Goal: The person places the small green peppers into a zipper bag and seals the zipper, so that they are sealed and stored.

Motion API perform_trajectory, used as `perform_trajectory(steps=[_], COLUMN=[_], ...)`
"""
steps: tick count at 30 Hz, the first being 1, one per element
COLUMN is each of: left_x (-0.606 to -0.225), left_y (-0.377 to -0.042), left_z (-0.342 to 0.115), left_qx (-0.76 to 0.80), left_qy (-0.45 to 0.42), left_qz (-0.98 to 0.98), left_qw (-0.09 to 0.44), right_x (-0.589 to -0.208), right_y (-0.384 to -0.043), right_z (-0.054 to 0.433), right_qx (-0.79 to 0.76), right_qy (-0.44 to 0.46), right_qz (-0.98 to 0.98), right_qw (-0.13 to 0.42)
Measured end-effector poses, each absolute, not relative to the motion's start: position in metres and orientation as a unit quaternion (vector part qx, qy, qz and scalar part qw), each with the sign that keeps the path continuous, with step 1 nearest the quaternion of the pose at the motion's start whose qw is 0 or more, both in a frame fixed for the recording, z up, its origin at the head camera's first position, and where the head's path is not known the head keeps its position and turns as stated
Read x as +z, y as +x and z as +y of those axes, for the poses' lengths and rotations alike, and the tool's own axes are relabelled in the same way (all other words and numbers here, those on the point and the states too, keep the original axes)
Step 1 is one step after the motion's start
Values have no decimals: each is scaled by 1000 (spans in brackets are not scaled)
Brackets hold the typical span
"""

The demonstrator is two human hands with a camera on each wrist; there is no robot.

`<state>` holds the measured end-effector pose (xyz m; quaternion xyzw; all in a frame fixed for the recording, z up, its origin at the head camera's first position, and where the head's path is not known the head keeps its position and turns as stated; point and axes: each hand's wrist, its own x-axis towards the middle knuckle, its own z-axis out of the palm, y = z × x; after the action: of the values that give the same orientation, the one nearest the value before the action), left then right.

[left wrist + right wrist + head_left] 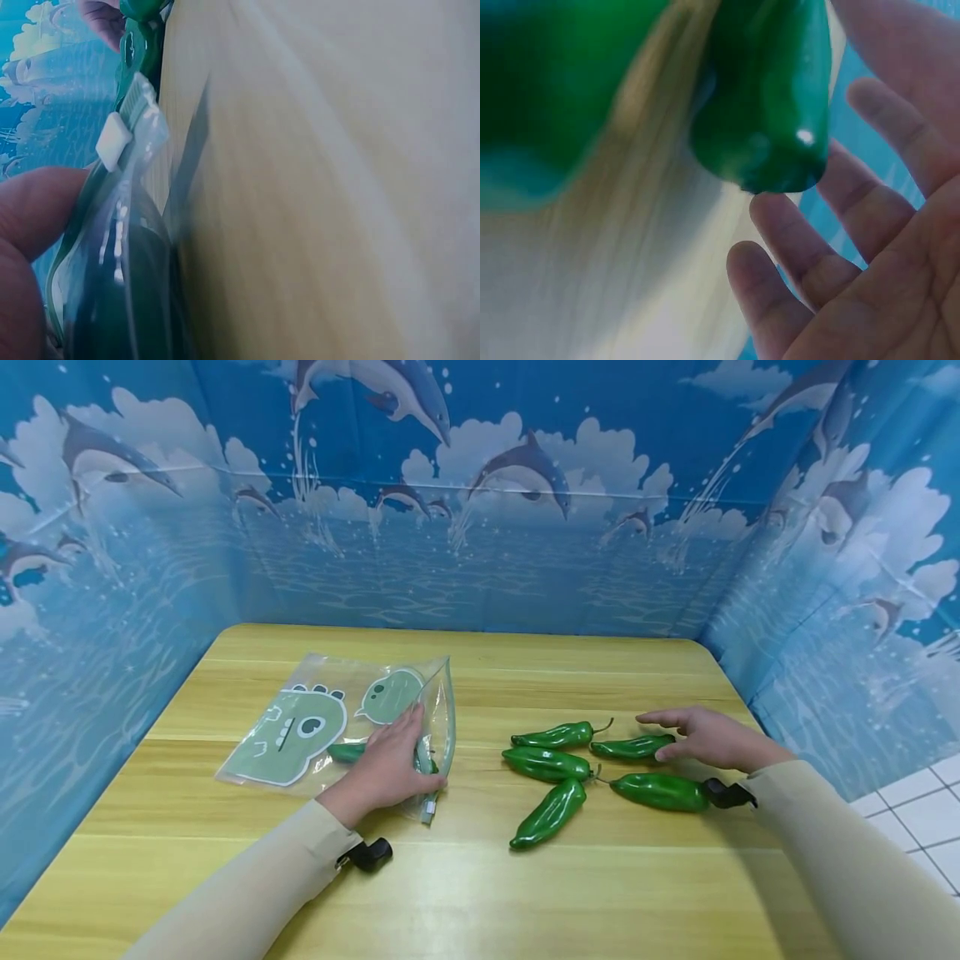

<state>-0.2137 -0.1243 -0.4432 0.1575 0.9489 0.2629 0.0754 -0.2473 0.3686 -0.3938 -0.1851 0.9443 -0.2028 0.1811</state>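
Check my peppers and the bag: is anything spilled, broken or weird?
Nothing looks spilled or broken. The five loose peppers lie every which way on the table, and I see no damage. The funniest bit is the one-eyed monster on the bag, but that's just a printed picture.

Bagged pepper [345, 752] partly hidden

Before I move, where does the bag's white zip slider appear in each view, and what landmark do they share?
Head: the zip slider sits below and slightly left of centre, at the bag's near corner, below the left hand.
Left wrist: the slider is on the left, above mid-height.
Right wrist: not in it.
Shared landmark: the wooden table, in all three.
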Motion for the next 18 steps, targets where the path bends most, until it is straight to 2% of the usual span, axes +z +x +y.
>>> perform_trajectory(steps=[8,18], left_x=[-444,-444], left_y=[-215,-215], left_z=[-125,-124], left_qx=[267,271], left_qy=[156,156], left_qz=[948,947], left_qw=[72,73], right_x=[-402,-408], right_y=[-249,-254], right_z=[372,373], right_qx=[-209,-199], right_qy=[-168,-160], right_qz=[940,944], right_qw=[212,206])
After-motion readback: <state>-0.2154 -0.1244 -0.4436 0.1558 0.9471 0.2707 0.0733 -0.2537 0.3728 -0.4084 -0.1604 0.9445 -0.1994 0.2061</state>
